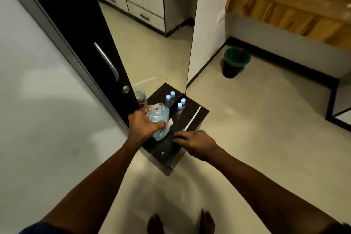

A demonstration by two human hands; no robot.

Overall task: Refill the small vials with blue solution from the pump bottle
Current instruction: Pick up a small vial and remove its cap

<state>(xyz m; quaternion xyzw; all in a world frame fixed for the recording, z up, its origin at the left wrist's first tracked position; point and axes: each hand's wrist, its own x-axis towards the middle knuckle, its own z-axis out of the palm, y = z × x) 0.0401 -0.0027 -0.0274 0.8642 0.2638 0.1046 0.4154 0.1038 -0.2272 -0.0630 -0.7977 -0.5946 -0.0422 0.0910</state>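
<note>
A clear bottle (158,119) partly filled with blue solution stands on a small dark table (171,150). Its neck is open and no pump sits on it. My left hand (142,125) grips the bottle from the left side. Two small vials with blue caps (181,103) stand upright and close together at the table's far edge, against the mirror. My right hand (195,143) lies palm down over the table's right edge, fingers pointing left. A thin white tube (193,118) runs from its knuckles toward the vials. Whether the hand holds the tube's end is hidden.
A tall mirror (152,43) rises behind the table and reflects the vials and bottle. A dark cupboard door with a metal handle (107,61) stands on the left. On the floor to the right are a green bin (235,61) and a wooden-topped bench (284,5). My bare feet show below.
</note>
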